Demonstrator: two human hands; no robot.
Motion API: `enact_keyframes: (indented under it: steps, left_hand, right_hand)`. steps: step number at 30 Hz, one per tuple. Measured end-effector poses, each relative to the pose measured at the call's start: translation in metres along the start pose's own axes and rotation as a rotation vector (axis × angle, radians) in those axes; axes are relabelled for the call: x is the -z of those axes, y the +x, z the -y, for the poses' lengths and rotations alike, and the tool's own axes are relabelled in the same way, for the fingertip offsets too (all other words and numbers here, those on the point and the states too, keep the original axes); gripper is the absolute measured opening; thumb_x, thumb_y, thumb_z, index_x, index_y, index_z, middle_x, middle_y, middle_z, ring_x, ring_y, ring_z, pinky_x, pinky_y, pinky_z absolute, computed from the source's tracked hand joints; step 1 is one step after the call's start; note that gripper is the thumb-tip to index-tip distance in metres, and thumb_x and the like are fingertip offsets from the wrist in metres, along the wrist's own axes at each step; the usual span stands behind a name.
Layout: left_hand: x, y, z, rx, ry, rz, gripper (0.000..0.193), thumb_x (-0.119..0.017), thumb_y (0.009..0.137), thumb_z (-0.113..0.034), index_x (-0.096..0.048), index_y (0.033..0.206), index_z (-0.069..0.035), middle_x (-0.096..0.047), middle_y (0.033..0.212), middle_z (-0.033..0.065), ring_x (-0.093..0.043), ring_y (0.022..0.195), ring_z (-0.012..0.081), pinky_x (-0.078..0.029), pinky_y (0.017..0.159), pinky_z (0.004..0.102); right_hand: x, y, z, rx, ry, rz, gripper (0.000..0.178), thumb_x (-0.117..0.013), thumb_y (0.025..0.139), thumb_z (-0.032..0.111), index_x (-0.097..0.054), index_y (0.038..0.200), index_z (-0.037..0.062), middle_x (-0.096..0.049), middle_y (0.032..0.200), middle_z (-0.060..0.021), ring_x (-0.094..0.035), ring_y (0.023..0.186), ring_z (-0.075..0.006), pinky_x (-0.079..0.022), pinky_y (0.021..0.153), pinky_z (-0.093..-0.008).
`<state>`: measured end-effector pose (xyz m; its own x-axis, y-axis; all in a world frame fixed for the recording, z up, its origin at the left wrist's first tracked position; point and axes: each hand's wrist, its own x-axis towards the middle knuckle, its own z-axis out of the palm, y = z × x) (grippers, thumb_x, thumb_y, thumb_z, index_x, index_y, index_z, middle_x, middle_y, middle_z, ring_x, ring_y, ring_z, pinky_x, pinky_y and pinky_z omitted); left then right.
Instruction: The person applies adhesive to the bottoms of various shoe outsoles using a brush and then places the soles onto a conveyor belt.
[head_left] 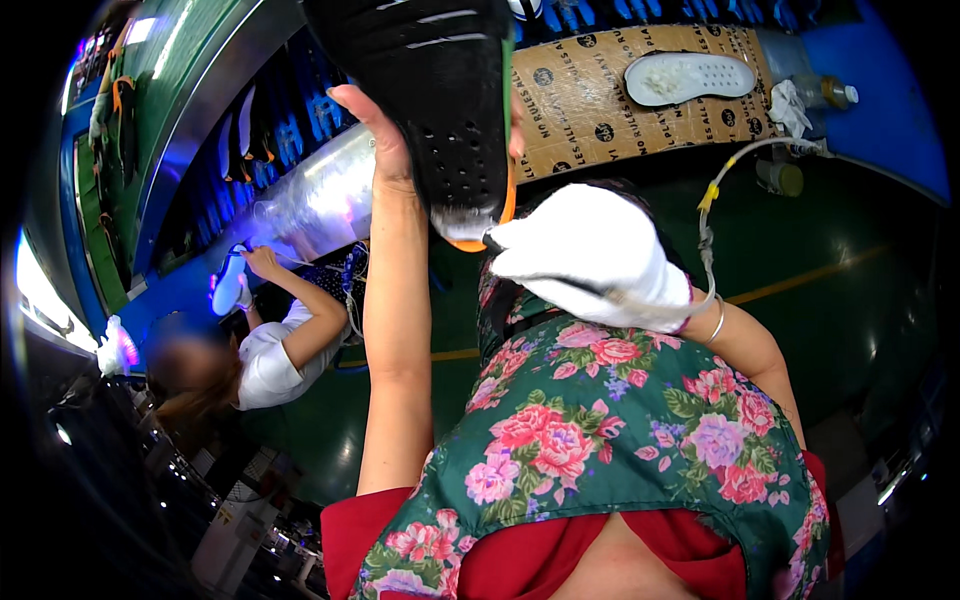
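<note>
Near the top middle, a black shoe sole with small holes is held up, its heel end pointing toward me. The heel surface looks shiny, and orange and green show along its edge. My bare left hand grips the sole from beneath, thumb on the left edge and fingertips showing at the right. In a white glove, my right hand is closed close beside the heel. A small dark tip sticks out of its fingers at the orange rim; the rest of what it holds is hidden by the glove.
A white sole lies on a cardboard-covered bench. Beyond it are a crumpled tissue and a bottle. A clear tube runs from the bench to my right wrist. At left, a co-worker handles a blue-lit sole.
</note>
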<state>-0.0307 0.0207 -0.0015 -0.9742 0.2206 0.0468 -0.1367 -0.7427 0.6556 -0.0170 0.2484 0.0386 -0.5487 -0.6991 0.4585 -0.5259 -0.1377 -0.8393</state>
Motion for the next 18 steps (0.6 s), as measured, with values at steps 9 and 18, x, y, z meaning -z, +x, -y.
enact_keyframes:
  steps: [9, 18]
  left_hand:
    - [-0.014, 0.003, -0.003, 0.098, 0.182, -0.21, 0.111, -0.044, 0.069, -0.091, -0.051, 0.135, -0.002, -0.062, 0.123, 0.0156, -0.06, 0.111, 0.0293, -0.052, 0.09, 0.0417]
    - [-0.023, -0.001, -0.002, 0.272, 0.531, -0.413, 0.109, -0.045, 0.071, -0.089, -0.05, 0.138, -0.003, -0.06, 0.13, 0.0153, -0.058, 0.118, 0.0283, -0.05, 0.097, 0.0406]
  right_hand:
    - [0.003, 0.001, 0.0, 0.079, -0.191, -0.005, 0.028, -0.076, 0.077, 0.007, -0.075, 0.105, 0.0131, -0.074, 0.101, -0.007, -0.069, 0.082, -0.0248, -0.054, 0.075, -0.0345]
    - [0.007, 0.007, 0.0, -0.07, 0.03, 0.011, 0.025, -0.076, 0.078, 0.011, -0.076, 0.103, 0.0137, -0.074, 0.102, -0.0045, -0.069, 0.086, -0.0232, -0.054, 0.077, -0.0351]
